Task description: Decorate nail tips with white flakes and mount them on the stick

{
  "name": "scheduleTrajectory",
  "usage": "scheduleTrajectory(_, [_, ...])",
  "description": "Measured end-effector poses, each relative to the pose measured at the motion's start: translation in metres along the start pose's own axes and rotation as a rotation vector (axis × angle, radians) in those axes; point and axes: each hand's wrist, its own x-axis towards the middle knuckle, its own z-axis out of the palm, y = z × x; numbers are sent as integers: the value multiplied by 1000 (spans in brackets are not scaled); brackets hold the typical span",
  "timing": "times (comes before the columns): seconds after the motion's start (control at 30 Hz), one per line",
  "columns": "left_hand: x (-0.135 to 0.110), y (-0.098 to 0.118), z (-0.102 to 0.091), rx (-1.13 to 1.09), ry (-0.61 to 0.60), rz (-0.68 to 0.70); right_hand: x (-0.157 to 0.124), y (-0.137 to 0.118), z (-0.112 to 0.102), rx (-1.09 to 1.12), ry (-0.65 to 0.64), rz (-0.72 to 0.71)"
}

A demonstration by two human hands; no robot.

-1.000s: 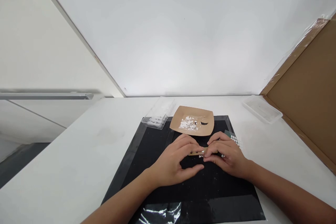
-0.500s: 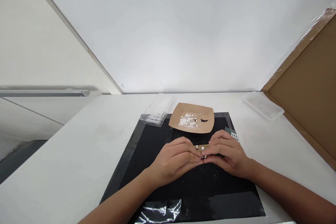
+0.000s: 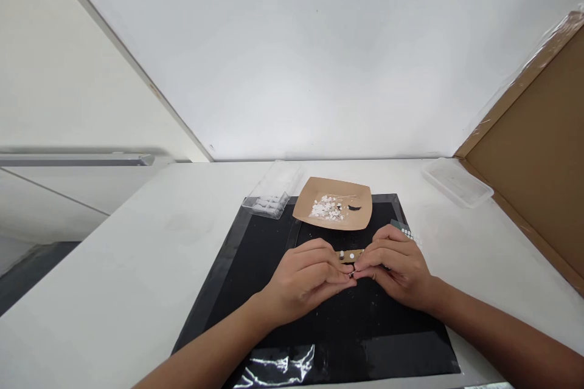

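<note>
My left hand (image 3: 306, 276) and my right hand (image 3: 396, 267) meet fingertip to fingertip over a black mat (image 3: 255, 267). Both pinch something tiny between them that I cannot make out. Just behind the fingertips lies a small brown strip (image 3: 350, 254) with white dots on it. A brown paper plate (image 3: 334, 210) farther back holds several small white pieces and a dark curved bit. Under my right hand a dark card with white dots (image 3: 406, 232) shows partly.
A clear plastic tray (image 3: 274, 191) with white pieces sits at the mat's far left corner. A clear lid or shallow container (image 3: 457, 182) lies at the right. A brown cardboard sheet (image 3: 533, 152) leans at the far right. The white table (image 3: 128, 267) meets a white wall.
The view shifted slightly. My fingertips drew closer together in a pinch just in front of the brown strip, uncovering more of it. Otherwise little moved.
</note>
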Motion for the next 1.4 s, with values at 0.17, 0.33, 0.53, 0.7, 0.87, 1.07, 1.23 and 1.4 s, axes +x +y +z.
scheduleTrajectory(0.17, [2,2,0,-37,5,-21,-1,0,0,8,18,36])
scheduleTrajectory(0.33, [1,2,3,-118,70,-120,2,3,-2,34,10,42])
scheduleTrajectory(0.53, [-3,3,6,-206,76,-291,2,1,-3,143,-57,133])
scheduleTrajectory(0.7, [-3,8,6,-319,81,-433,-3,-2,-3,357,-97,374])
scheduleTrajectory(0.87, [-3,11,7,-422,87,-562,-3,-5,-2,596,-134,548])
scheduleTrajectory(1.07, [-4,11,7,-491,73,-594,-1,-2,0,893,-200,668])
scheduleTrajectory(1.23, [-4,11,7,-532,68,-608,-6,1,3,1030,-230,718])
scheduleTrajectory(1.4, [-3,11,6,-544,67,-644,-9,3,6,1114,-241,794])
